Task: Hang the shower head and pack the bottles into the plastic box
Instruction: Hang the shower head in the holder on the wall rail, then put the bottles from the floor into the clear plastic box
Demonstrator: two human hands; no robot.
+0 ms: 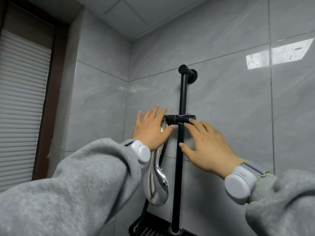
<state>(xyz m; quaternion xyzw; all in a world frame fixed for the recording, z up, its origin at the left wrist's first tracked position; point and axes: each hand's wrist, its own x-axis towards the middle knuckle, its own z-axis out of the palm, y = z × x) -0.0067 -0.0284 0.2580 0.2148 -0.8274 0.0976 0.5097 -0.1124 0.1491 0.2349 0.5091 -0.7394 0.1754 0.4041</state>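
Note:
The chrome shower head (156, 186) hangs head-down, its handle top seated in the black holder (179, 118) on the vertical black rail (182, 92). My left hand (151, 128) lies over the upper handle with fingers spread and straight, thumb beside the chrome just under the holder. My right hand (208, 145) is spread too, fingertips touching the holder's right side and thumb tip on the rail below it. Neither hand closes around anything. No bottles and no plastic box are in view.
A black hose (143, 217) runs down from the shower head toward a black wire shelf (136, 227) at the rail's foot. Grey tiled walls meet in a corner left of the rail. A dark-framed window with a white blind (22, 106) is at far left.

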